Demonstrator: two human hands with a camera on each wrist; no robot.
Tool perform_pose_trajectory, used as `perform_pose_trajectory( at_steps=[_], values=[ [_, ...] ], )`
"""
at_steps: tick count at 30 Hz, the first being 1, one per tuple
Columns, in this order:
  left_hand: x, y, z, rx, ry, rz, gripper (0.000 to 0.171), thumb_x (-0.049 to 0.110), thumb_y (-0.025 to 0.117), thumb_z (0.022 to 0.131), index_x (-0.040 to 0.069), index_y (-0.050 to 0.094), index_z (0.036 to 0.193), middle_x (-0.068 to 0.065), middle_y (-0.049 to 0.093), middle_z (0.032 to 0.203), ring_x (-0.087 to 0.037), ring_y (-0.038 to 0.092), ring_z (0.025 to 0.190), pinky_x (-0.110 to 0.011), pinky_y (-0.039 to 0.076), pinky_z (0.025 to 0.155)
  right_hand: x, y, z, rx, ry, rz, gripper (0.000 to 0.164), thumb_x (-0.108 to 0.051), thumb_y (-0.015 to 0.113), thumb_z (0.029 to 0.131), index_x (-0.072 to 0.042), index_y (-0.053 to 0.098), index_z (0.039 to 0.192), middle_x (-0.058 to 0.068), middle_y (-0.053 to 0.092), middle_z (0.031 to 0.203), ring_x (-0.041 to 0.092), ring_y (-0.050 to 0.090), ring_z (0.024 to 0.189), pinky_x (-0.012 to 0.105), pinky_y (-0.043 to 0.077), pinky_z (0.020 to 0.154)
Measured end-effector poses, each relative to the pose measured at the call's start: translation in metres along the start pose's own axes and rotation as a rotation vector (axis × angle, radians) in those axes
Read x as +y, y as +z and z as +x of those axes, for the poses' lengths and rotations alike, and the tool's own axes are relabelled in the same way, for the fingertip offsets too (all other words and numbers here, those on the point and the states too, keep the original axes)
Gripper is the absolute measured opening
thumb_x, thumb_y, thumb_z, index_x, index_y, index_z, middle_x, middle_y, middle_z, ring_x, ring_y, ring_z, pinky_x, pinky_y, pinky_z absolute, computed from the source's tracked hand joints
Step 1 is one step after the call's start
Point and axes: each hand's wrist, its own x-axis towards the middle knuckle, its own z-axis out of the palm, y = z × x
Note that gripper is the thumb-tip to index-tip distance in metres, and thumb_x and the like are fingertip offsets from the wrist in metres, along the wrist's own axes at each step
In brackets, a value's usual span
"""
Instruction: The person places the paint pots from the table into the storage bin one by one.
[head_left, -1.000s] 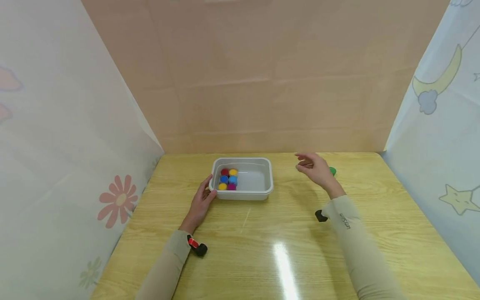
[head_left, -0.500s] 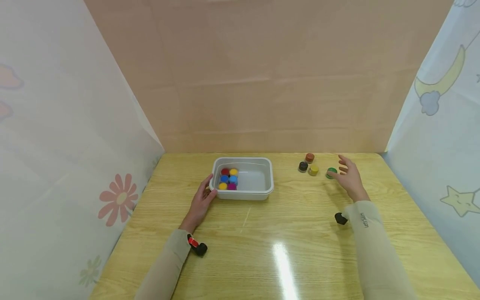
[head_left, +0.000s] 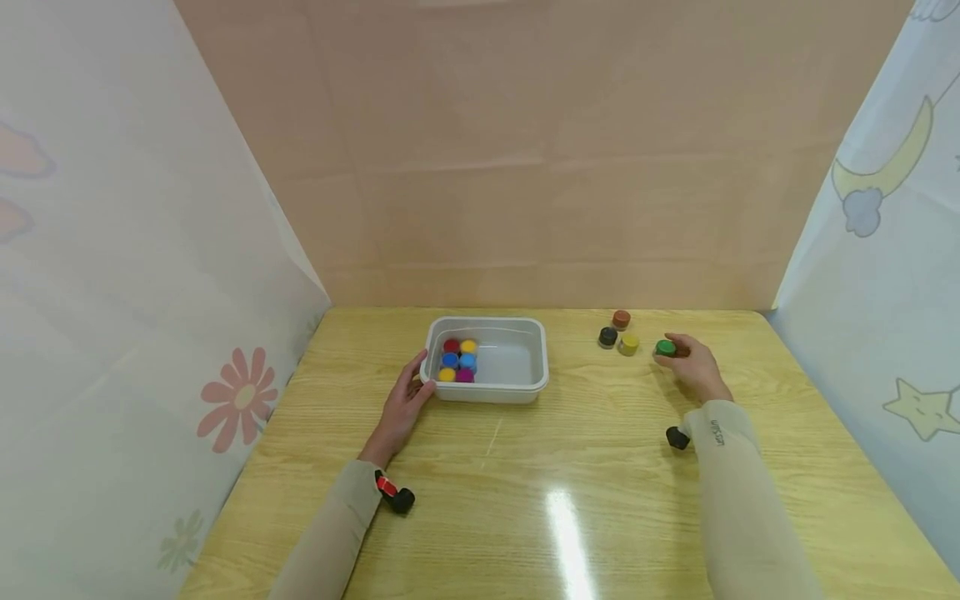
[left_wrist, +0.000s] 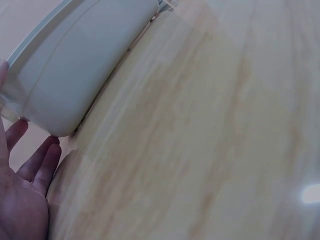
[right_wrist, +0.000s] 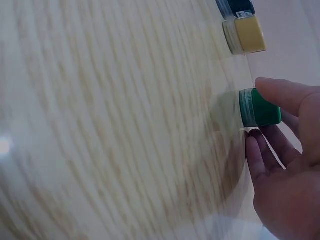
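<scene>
Going off the head cam first, with the white tub (head_left: 487, 386) as my reference: the left hand (head_left: 401, 410) has its left end, thumb by the near corner. Six coloured jars (head_left: 467, 362) sit bunched in its left half. On the table (head_left: 517, 467) right of the tub there's a black jar (head_left: 607, 337), yellow jar (head_left: 628, 344) and red jar (head_left: 621, 319), and farthest right, the green jar (head_left: 664, 347) with the right hand (head_left: 697, 372) around it.

Left wrist cam: fingers loosely bent, tips on the tub's outer wall, so I'd call it a light steadying hold.

Right wrist cam: thumb and fingers bent around the green lid, barely a jar's width apart. Can't tell how firm. I read this as the grasp step; next move calls for a snug pinch, then a clean lift.
</scene>
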Motion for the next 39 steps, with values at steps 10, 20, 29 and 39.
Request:
perform_pose_trajectory(
  at_steps=[10, 20, 29, 39],
  values=[
    [-0.002, 0.001, 0.001, 0.001, 0.007, 0.000, 0.060, 0.038, 0.059, 0.106, 0.039, 0.033, 0.161, 0.001, 0.032, 0.168, -0.032, 0.052, 0.139, -0.054, 0.039, 0.118, 0.001, 0.004, 0.000, 0.072, -0.027, -0.069, 0.056, -0.022, 0.062, 0.105, 0.006, 0.045, 0.151, 0.035, 0.048, 0.145, 0.048, 0.051, 0.125, 0.060, 0.046, 0.101],
    [0.036, 0.000, -0.009, -0.048, -0.057, -0.015, 0.064, 0.025, 0.056, 0.109, 0.026, 0.027, 0.165, -0.008, 0.026, 0.171, -0.037, 0.047, 0.144, -0.053, 0.036, 0.122, -0.003, 0.004, -0.001, 0.075, -0.042, -0.064, 0.055, -0.026, 0.062, 0.105, 0.006, 0.049, 0.146, 0.034, 0.050, 0.143, 0.050, 0.050, 0.128, 0.061, 0.047, 0.102],
    [0.028, -0.002, -0.007, -0.049, -0.052, 0.000, 0.063, 0.024, 0.056, 0.109, 0.026, 0.027, 0.165, -0.008, 0.026, 0.171, -0.036, 0.048, 0.143, -0.051, 0.038, 0.120, -0.011, 0.002, -0.001, 0.090, 0.000, 0.020, 0.065, -0.045, 0.060, 0.104, 0.001, 0.048, 0.149, 0.029, 0.048, 0.146, 0.048, 0.048, 0.134, 0.053, 0.048, 0.099],
    [-0.003, -0.002, 0.001, -0.025, 0.003, 0.000, 0.062, 0.031, 0.056, 0.108, 0.037, 0.029, 0.163, -0.002, 0.028, 0.169, -0.033, 0.050, 0.141, -0.050, 0.041, 0.117, -0.024, 0.000, -0.004, 0.156, -0.054, 0.068, 0.071, -0.047, 0.062, 0.102, -0.001, 0.043, 0.153, 0.028, 0.048, 0.147, 0.036, 0.053, 0.124, 0.016, 0.048, 0.075]
  ],
)
